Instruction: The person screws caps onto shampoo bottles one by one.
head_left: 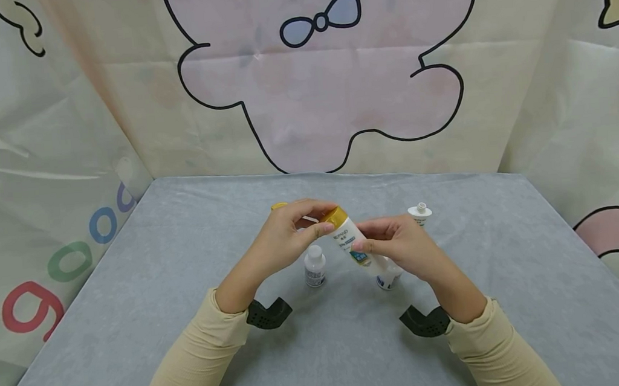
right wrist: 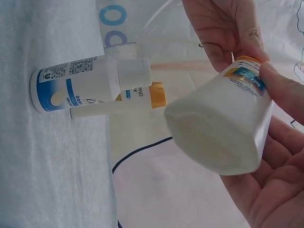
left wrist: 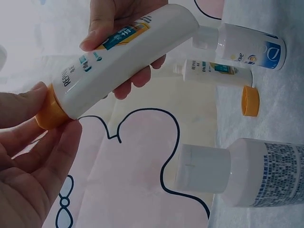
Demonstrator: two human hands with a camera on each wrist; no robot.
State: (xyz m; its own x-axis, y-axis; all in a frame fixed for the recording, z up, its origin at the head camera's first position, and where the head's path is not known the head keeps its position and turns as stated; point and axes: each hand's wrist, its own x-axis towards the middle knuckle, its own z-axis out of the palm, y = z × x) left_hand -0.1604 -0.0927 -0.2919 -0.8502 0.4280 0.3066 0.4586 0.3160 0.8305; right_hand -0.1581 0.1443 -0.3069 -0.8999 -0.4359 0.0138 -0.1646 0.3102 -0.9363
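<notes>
Both hands meet at a white bottle with printed lettering and a teal and yellow label, raised off the table and tilted. My left hand pinches its orange-yellow cap between thumb and fingers. My right hand grips the bottle's body, thumb across the label side and fingers behind. The cap sits on the bottle's end, and the broad base faces the right wrist camera. Below the hands stand a small white-capped bottle and a Dove bottle with a blue patch.
An uncapped white bottle stands behind my right hand. Near it on the table lies a loose orange cap. Another bottle with a yellow cap stands behind the small white-capped one. Grey cloth covers the table, with printed curtains around it.
</notes>
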